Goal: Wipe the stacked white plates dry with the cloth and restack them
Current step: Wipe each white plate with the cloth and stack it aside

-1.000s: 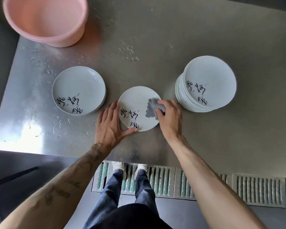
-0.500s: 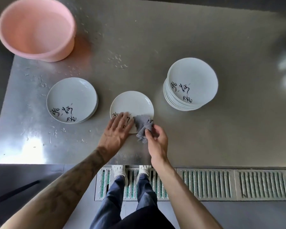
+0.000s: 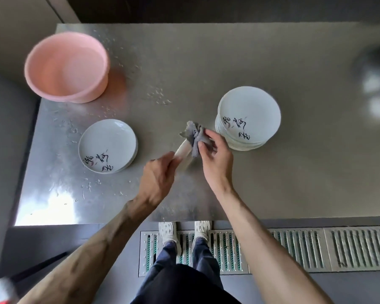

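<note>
Stainless-steel counter [image 3: 206, 62], beaded with water: one white plate [image 3: 183, 150] was held up on edge, its near rim pinched in the left grip [image 3: 160, 174], apparently so that both faces could be reached. Its long axis ran from that grip away and slightly rightward, where the far rim was wrapped in the grey cloth [image 3: 194, 133], bunched and clenched in the right grip [image 3: 215, 159]. A tall stack [image 3: 249, 115] stood just right of the right grip, a short stack [image 3: 108, 145] left of the left grip; which held the dried plates could not be told.
</note>
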